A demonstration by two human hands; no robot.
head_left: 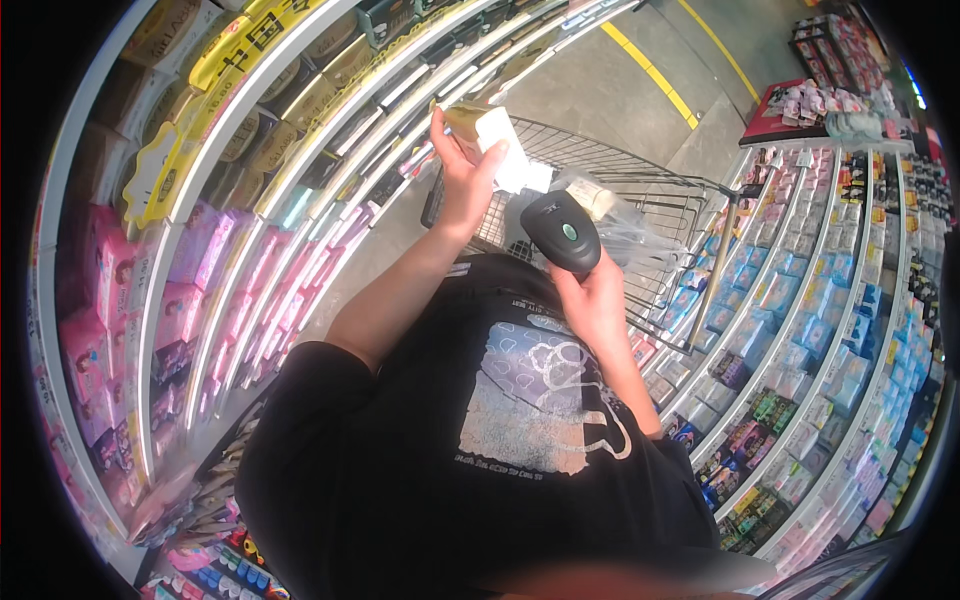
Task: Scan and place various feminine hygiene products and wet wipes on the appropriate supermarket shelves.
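Note:
My left hand (466,184) grips a yellow and white package (495,142), with fingers on its left side and the thumb across its bright white face. In my right hand (596,292) is a black handheld barcode scanner (561,231) with a green oval on top; its front end points toward the package side. Both hands are above the near part of a wire shopping cart (652,180). Inside the cart lie clear plastic bags (637,232) and a cream-coloured pack (589,196), partly hidden by the scanner.
Shelves of pink and yellow packages (180,292) curve along the left. Shelves of blue, white and dark packs (810,330) line the right. Beyond the cart, a red display table (769,124) holds small goods, and yellow stripes (652,75) cross the floor.

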